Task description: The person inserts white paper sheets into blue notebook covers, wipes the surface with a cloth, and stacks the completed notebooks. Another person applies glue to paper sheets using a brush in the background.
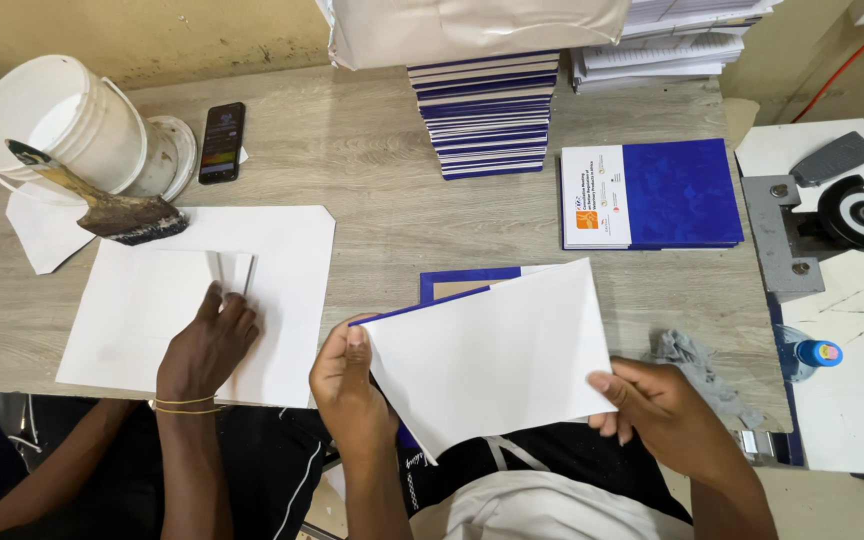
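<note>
Both my hands hold one white sheet (pixel 492 350) by its lower corners, tilted over a blue book cover (pixel 457 283) that lies open on the wooden table (pixel 372 160). My left hand (pixel 347 375) pinches the sheet's left edge with the thumb on top. The right corner is gripped by my right hand (pixel 657 405). A strip of blue shows along the sheet's upper left edge.
A co-worker's hand (pixel 207 345) with a thin bracelet presses on large white paper (pixel 282 250) at the left. Behind are a white bucket (pixel 57 120), a glue brush (pixel 122 212), a phone (pixel 222 140), a stack of blue books (pixel 487 115), one blue book (pixel 652 192), a rag (pixel 692 360) and a metal tool (pixel 822 210).
</note>
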